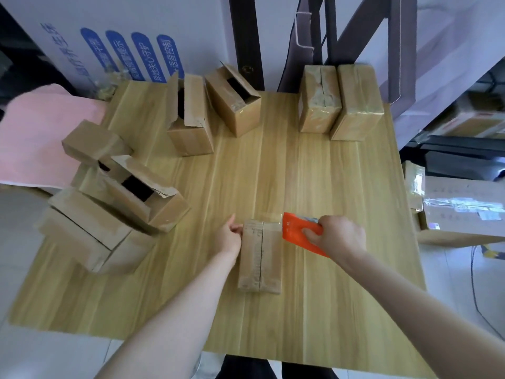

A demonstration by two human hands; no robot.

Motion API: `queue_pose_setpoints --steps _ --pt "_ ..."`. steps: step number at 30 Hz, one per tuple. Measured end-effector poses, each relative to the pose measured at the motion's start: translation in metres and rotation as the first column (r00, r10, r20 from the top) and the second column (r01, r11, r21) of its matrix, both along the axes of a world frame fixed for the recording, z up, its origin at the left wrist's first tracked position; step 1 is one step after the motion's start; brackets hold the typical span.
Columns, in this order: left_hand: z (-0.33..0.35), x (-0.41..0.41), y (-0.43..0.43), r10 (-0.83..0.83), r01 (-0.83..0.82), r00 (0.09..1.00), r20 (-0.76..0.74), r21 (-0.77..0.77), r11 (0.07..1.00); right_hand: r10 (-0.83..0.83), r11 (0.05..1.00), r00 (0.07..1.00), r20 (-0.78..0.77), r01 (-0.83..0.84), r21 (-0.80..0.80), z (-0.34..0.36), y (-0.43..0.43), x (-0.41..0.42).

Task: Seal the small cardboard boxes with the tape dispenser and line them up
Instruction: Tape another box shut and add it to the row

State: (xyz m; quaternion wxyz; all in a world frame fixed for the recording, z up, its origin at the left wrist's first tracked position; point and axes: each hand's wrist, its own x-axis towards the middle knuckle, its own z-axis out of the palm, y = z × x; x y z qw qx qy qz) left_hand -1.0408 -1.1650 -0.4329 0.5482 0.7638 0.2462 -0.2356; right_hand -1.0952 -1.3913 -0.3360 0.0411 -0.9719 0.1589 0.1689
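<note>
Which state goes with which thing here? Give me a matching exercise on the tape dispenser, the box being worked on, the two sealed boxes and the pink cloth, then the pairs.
Column one:
1. tape dispenser
2. box under the hands
3. pair of taped boxes
4. pink cloth

Column two:
A. standing side by side at the far right of the table
B. lying off the table's far left edge
C. gripped in the right hand at the box's far end
D. steadied at its left side by the left hand

Pairs: 1-C, 2-D, 3-A, 4-B
</note>
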Motion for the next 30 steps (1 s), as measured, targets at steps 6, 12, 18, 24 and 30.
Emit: queue_pose_setpoints --steps 6,12,18,24,30 --pt "0.003 -0.003 0.011 -0.068 0.033 0.987 0.144 0.237 0.971 0.018 0.999 0.999 0.039 -0.016 -0.045 0.002 0.007 -0.001" --pt "0.018 -0.028 -0.012 -0.124 0.147 0.978 0.169 -0.126 0.981 0.082 0.995 0.997 0.015 -0.081 -0.057 0.010 0.015 0.006" --pt "0.017 -0.027 -0.011 -0.124 0.149 0.963 0.238 -0.091 0.985 0.135 0.983 0.991 0.009 -0.132 -0.128 0.018 0.041 0.019" --pt "0.022 -0.027 -0.013 -0.131 0.163 0.956 0.263 -0.104 0.981 0.326 0.895 0.945 -0.039 -0.322 -0.309 0.014 0.050 0.014" --pt "0.020 -0.028 -0.012 -0.129 0.167 0.951 0.280 -0.117 0.979 0.205 0.941 0.975 -0.086 -0.221 -0.258 0.012 0.054 0.024"
